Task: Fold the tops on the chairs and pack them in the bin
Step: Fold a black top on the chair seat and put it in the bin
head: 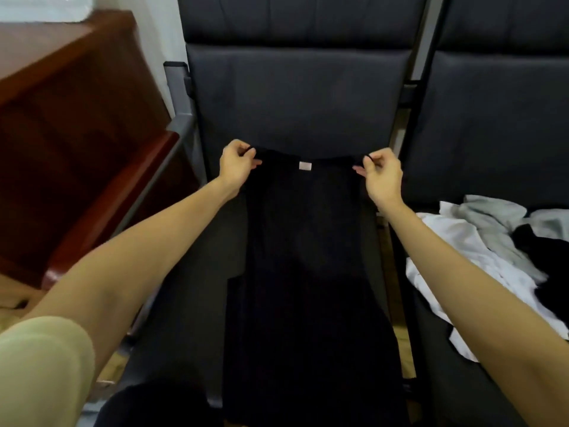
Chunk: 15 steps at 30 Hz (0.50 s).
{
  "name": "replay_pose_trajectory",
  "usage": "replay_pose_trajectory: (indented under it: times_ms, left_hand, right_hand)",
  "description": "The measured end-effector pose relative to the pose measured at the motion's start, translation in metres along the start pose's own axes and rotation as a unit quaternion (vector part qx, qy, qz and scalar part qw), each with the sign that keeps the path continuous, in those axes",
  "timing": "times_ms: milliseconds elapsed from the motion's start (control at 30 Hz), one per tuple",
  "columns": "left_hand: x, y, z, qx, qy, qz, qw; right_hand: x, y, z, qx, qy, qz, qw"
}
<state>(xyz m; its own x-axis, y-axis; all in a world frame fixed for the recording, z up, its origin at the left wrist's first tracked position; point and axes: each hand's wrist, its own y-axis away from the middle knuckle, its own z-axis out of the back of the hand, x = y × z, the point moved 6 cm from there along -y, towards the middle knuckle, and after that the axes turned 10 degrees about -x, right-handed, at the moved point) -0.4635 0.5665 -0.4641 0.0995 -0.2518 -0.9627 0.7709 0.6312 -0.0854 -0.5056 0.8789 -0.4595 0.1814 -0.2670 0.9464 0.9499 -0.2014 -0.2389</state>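
A black top lies stretched lengthwise on the seat of the dark grey chair in front of me, its pale neck label facing up near the backrest. My left hand pinches the top's left shoulder. My right hand pinches the right shoulder. Both hands hold the fabric at the far edge of the seat, where it meets the backrest. The top's lower hem hangs toward me over the seat's front. No bin is in view.
On the neighbouring chair to the right lies a heap of white, grey and black tops. A reddish-brown wooden cabinet stands close on the left. A metal armrest runs between cabinet and chair.
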Motion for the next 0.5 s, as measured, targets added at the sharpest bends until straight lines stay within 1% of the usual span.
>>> replay_pose_trajectory:
  times_ms: [133, 200, 267, 333, 400, 500]
  left_hand:
    - [0.009, -0.038, -0.020, -0.007, -0.011, -0.013, 1.000]
    - [0.021, -0.046, -0.032, 0.002, -0.022, -0.008, 1.000]
    - [0.042, -0.045, -0.042, 0.026, -0.050, 0.012, 0.998]
    - [0.066, -0.035, -0.046, 0.049, -0.086, 0.036, 0.994]
    - [0.085, -0.019, -0.039, 0.068, -0.138, 0.042, 0.987]
    - [0.108, 0.020, -0.013, 0.079, -0.248, 0.039, 0.965]
  right_hand:
    - [-0.018, -0.033, -0.023, -0.023, -0.027, -0.023, 0.999]
    - [-0.032, -0.040, -0.034, -0.029, -0.019, -0.043, 0.998]
    - [-0.050, -0.039, -0.045, 0.003, 0.009, -0.069, 0.998]
    - [-0.071, -0.030, -0.053, 0.060, 0.043, -0.102, 0.992]
    - [-0.088, -0.014, -0.049, 0.106, 0.079, -0.131, 0.982]
    - [-0.107, 0.015, -0.022, 0.123, 0.172, -0.111, 0.971]
